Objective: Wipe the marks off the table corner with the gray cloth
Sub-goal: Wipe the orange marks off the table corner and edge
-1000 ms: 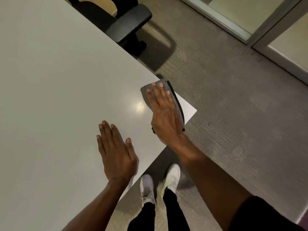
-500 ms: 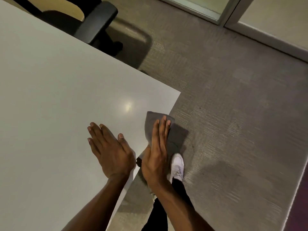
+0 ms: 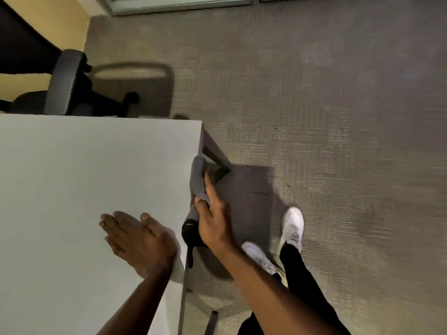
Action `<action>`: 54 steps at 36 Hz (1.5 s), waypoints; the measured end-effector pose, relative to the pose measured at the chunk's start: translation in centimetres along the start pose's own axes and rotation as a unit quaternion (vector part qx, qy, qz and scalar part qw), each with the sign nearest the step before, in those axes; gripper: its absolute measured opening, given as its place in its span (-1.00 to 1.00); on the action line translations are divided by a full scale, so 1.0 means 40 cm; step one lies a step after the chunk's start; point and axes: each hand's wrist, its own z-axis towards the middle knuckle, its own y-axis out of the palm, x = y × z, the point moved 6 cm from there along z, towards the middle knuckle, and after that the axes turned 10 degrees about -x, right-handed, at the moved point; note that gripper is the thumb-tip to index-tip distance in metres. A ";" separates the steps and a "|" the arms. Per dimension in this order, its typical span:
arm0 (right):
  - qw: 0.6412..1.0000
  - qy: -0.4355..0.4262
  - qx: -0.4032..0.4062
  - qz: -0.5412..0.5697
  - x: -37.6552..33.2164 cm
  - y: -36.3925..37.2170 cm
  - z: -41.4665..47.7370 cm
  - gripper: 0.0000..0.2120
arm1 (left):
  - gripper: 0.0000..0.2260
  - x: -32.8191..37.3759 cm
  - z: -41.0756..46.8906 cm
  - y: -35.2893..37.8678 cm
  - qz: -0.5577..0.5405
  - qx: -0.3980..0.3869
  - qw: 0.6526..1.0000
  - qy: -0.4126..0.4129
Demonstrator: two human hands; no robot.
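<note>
Head view looks down over the far right corner of the pale worktop (image 3: 72,177). Left hand (image 3: 140,240) lies flat on it, palm down, fingers together and stretched out, grasping nothing, close to the right edge. Right hand (image 3: 214,221) is at that right edge, pressing the gray cloth (image 3: 197,182) against the side of the worktop; the fingers run along the cloth and the thumb hooks over its near end, so the hand has hold of it. Cloth sits folded along the edge, a little nearer than the corner, with a darker part hanging below the hand. Below the corner a dark table leg (image 3: 215,160) shows. On the gray carpet (image 3: 338,117) to the right stand two white shoes (image 3: 292,226) and black trouser legs. At the far left, behind the worktop, sits a black office chair (image 3: 63,83) beside a yellow wall. Edges look slightly blurred.
</note>
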 end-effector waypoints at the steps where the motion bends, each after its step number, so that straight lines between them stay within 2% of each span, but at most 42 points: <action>1: 1.000 -0.005 -0.003 0.002 -0.010 -0.006 0.030 -0.40 | -0.36 0.001 0.000 0.000 0.003 0.001 1.000 0.001; 5: 0.999 -0.030 -0.007 0.014 -0.037 -0.026 0.084 -0.39 | -0.35 0.008 -0.003 0.002 0.011 0.004 1.000 0.000; 8: 0.999 -0.033 -0.026 0.014 -0.023 -0.008 0.030 -0.38 | -0.33 0.006 0.003 -0.002 0.020 0.003 1.000 -0.003; 11: 0.998 -0.024 -0.054 0.021 0.022 0.002 -0.041 -0.38 | -0.29 0.011 0.017 -0.004 0.040 -0.031 0.999 -0.005; 16: 0.994 0.009 -0.087 0.060 0.067 -0.006 -0.062 -0.40 | -0.45 0.032 0.065 -0.012 0.090 -0.069 0.992 -0.058; 18: 0.994 0.019 -0.074 0.081 0.045 -0.007 -0.024 -0.41 | -0.42 0.072 0.078 -0.010 0.076 -0.058 0.992 -0.079; 22: 0.993 0.028 -0.055 0.104 -0.006 -0.034 0.104 -0.40 | -0.20 0.185 0.116 0.019 0.052 -0.053 0.997 -0.022; 27: 0.996 0.038 -0.050 0.058 -0.032 -0.070 0.170 -0.39 | -0.29 0.243 0.134 0.043 0.058 -0.021 0.997 -0.040; 33: 0.994 0.006 -0.092 0.056 0.006 -0.047 0.035 -0.40 | -0.17 0.222 0.110 0.050 0.070 -0.003 0.998 -0.002; 37: 0.989 0.010 -0.116 0.095 0.007 -0.048 0.059 -0.39 | -0.16 0.220 0.112 0.050 0.059 0.005 0.998 -0.006; 39: 0.986 0.003 -0.107 0.128 -0.022 -0.057 0.109 -0.41 | -0.15 0.214 0.116 0.049 0.051 0.008 0.999 -0.002; 44: 0.995 -0.003 -0.059 0.086 -0.072 -0.101 0.204 -0.40 | -0.19 0.212 0.118 0.047 0.047 0.004 0.999 -0.009; 51: 0.995 -0.016 -0.082 0.048 -0.058 -0.062 0.059 -0.35 | -0.08 0.214 0.115 0.052 0.051 -0.007 0.999 0.004; 54: 0.993 -0.016 -0.102 0.052 -0.051 -0.058 0.031 -0.34 | -0.11 0.219 0.106 0.047 0.042 -0.012 0.999 -0.001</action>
